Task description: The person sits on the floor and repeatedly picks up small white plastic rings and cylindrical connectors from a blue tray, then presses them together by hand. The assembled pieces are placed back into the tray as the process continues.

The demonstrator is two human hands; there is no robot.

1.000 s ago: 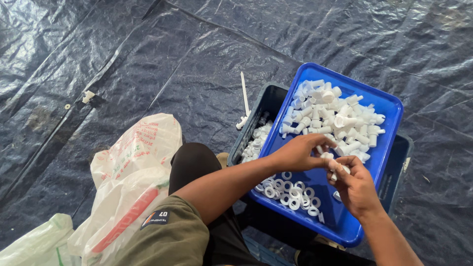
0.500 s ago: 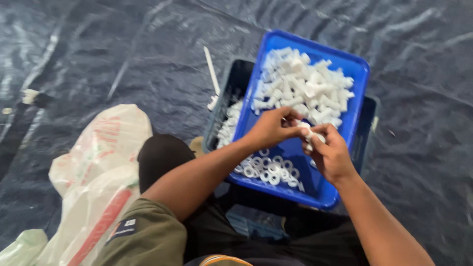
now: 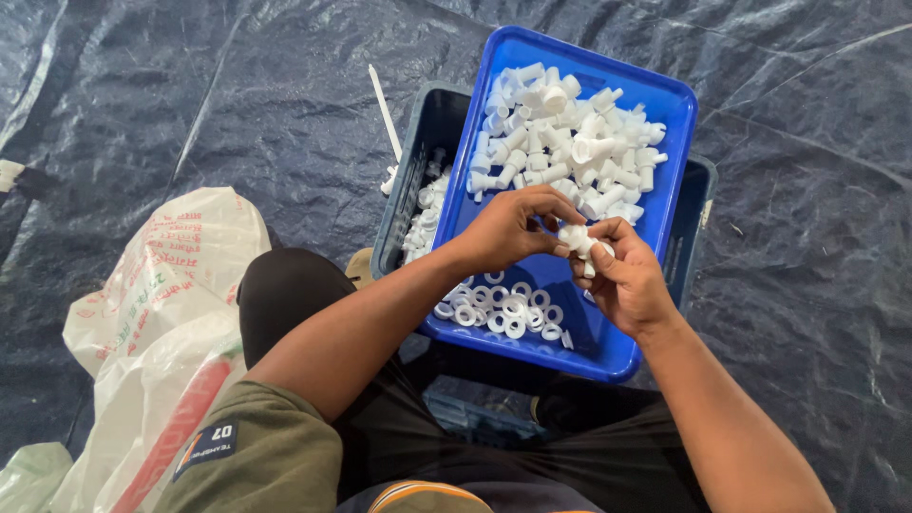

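Since the frame half a second back, both hands have shifted a little toward the near side of the blue tray (image 3: 494, 57), and the view has swung so the tray sits further right in the picture. The left hand (image 3: 508, 231) is closed in a pinch on a small white plastic fitting (image 3: 573, 235), thumb and fingertips meeting on it. The right hand (image 3: 622, 280) is also closed around the same fitting from the other side, its thumb laid over the white piece and another bit of white showing just below it. The fitting is held in the air above the middle of the tray, between the two heaps inside.

At the far end of the tray lies a pile of white fittings (image 3: 570, 142), tumbled together. At the near end, under the wrists, lies a scatter of white rings (image 3: 503, 309), flat on the blue bottom. The tray rests across the top of a dark crate (image 3: 418, 161), whose open left part holds more white pieces (image 3: 423, 223). A white stick (image 3: 384, 100) lies on the dark plastic sheet (image 3: 190, 95) just beyond the crate. To the left, beside the person's knee, sits a white plastic bag (image 3: 152, 313) with red and green print. The person sits on the sheet in dark trousers and an olive sleeve.
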